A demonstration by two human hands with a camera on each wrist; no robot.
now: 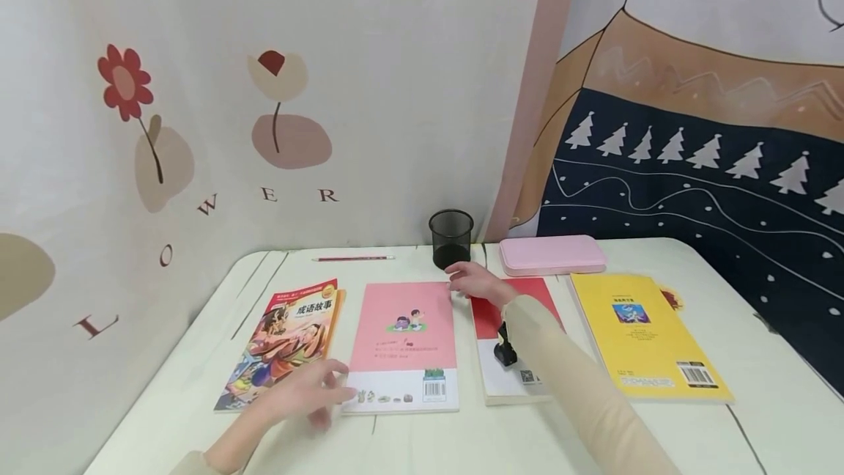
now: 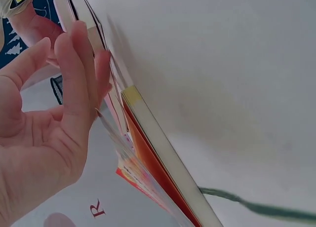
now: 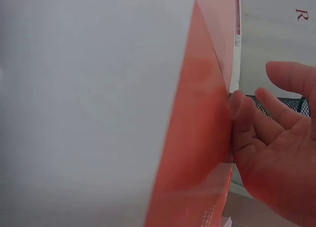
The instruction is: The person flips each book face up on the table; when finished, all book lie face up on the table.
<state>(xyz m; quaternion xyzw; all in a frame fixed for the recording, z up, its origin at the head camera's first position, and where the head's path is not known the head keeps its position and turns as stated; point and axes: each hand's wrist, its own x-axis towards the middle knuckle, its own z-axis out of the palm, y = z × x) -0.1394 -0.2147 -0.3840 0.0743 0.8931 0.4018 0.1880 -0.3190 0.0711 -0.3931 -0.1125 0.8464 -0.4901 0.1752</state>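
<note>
Head view: pink-and-white paper book (image 1: 404, 336) laid on pale table (image 1: 422, 446). Left hand (image 1: 308, 391) seen near its lower-left corner, right hand (image 1: 480, 282) near its upper-right; fingers loosely parted on both, nothing clamped. Red-and-white paper book (image 1: 489, 322) partly covered by right sleeve (image 1: 580, 387).

Bright, diffuse light fills the head view, its source out of sight, and the pale cream, smooth tabletop (image 1: 409, 446) nearest the hands looks washed out. Motion smears the bare left hand (image 1: 300, 392); the bare right hand (image 1: 480, 283) is crisper. Small print on the pink-and-white rectangular paper book (image 1: 412, 328) between them is too soft to read. The left wrist view is dimmer and greyer, with soft shadow beyond the fingers. In the right wrist view, the glossy red-and-white paper book (image 3: 98, 118) beside the fingers blurs heavily near the lens.
</note>
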